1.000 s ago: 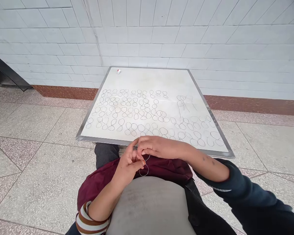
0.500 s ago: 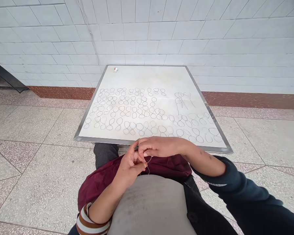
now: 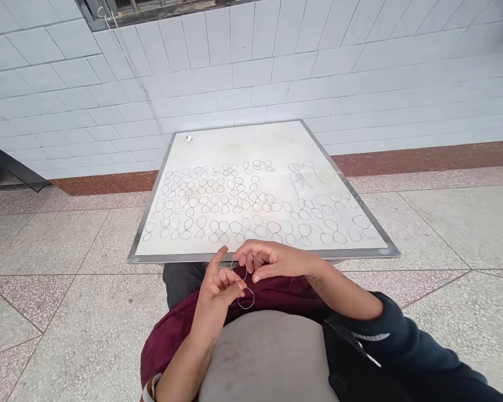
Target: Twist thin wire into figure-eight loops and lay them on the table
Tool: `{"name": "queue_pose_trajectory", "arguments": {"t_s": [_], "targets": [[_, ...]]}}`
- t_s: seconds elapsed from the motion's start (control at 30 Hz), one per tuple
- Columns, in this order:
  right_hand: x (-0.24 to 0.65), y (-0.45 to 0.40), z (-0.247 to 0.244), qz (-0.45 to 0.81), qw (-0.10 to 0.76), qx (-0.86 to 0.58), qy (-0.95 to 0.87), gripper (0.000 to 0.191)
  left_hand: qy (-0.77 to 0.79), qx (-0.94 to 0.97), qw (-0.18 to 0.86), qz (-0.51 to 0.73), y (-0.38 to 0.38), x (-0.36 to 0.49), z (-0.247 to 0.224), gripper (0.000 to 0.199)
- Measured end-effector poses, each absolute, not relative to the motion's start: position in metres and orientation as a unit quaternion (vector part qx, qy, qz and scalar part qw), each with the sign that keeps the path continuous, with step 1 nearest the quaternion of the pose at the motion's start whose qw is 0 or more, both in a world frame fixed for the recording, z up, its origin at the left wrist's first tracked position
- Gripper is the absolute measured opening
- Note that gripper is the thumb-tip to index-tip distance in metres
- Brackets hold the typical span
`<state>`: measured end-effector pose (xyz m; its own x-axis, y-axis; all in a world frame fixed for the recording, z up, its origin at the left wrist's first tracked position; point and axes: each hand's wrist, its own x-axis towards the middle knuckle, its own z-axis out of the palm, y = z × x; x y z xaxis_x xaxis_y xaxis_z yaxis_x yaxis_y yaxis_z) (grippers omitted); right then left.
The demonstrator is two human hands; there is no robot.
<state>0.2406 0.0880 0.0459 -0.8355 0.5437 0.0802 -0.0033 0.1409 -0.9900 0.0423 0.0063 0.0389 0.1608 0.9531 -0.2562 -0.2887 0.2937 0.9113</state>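
A thin wire bent into a figure eight is pinched at its middle between the thumb and fingers of my left hand. One loop stands above the pinch, the other hangs below it; my left index finger points up and away. My right hand is beside the upper loop, its fingers curved and its thumb apart, holding nothing I can see. Whether its fingertips touch the loop I cannot tell. Rows of similar wire figure eights lie on the white table just beyond my hands.
A small white and red object sits at the table's far left corner. Looser, longer wires lie at the right. The metal table edge is right in front of my hands. A tiled wall stands behind.
My right hand has come away from my left, its thumb and fingers parting. The wire's two loops now show between the hands. My view has tilted up slightly.
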Motion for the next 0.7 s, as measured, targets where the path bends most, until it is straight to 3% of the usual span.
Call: {"name": "queue_pose_trajectory", "arguments": {"t_s": [0.2, 0.43, 0.7], "targets": [[0.233, 0.084, 0.045, 0.627, 0.219, -0.215, -0.716, 0.028, 0.454, 0.414, 0.658, 0.435, 0.005, 0.042, 0.037, 0.08], [0.224, 0.071, 0.061, 0.39, 0.253, -0.289, -0.837, 0.018, 0.474, 0.434, 0.628, 0.439, 0.001, 0.049, 0.038, 0.077], [0.22, 0.063, 0.054, 0.304, 0.244, -0.312, -0.867, 0.021, 0.493, 0.472, 0.591, 0.43, -0.002, 0.052, 0.037, 0.073]]}}
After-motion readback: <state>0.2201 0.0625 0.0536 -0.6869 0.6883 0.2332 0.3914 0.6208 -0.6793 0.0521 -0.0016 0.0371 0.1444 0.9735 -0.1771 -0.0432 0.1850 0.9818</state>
